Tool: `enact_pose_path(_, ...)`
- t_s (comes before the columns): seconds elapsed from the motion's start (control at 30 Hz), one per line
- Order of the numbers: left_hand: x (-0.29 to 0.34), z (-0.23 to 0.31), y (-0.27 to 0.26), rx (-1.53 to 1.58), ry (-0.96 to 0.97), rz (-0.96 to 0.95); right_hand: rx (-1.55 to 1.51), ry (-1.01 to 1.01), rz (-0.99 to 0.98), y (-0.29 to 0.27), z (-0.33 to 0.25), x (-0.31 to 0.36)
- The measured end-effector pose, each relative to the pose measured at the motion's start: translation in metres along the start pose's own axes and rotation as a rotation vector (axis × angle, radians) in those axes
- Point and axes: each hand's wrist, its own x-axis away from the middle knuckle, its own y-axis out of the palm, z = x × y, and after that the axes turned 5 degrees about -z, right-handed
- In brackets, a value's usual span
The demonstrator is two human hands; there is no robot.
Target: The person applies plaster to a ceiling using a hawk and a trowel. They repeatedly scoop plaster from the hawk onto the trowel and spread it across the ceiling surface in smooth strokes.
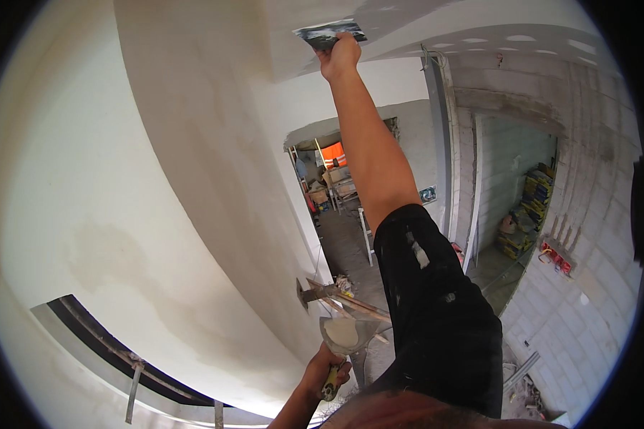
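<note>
My right hand (340, 53) reaches high overhead, gripping a wide flat filling knife (329, 33) whose blade lies against the white plastered ceiling (408, 18). The raised arm wears a black short sleeve (436, 300) flecked with plaster. Low in the view my left hand (322, 368) holds the yellow-green handle of a trowel (347, 332) with a lump of pale filler on its blade. A second scraper-like blade (315, 292) shows just above the trowel; I cannot tell what holds it.
A smooth plastered wall (157, 214) with damp patches fills the left side. A dark window opening (100, 336) sits at lower left. Ahead is a doorway (329, 164) into a room with boxes and furniture. Grey block walls (587, 214) and stacked bags (533, 196) stand right.
</note>
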Motion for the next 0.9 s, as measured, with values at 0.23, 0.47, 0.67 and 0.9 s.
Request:
enact_pose_path(0.23,0.002,0.002,0.006,-0.011,0.030,0.015,0.040,0.010,0.020,0.013,-0.004,-0.003)
enact_pose_path(0.47,0.010,-0.003,0.003,-0.025,0.029,-0.045,0.069,0.034,-0.002,0.033,-0.030,0.019)
enact_pose_path(0.67,0.023,-0.006,0.009,-0.056,-0.020,-0.056,0.091,-0.003,-0.051,0.050,-0.067,0.045)
enact_pose_path(0.9,0.034,-0.011,0.006,-0.038,-0.077,-0.152,0.132,-0.065,-0.115,0.077,-0.117,0.085)
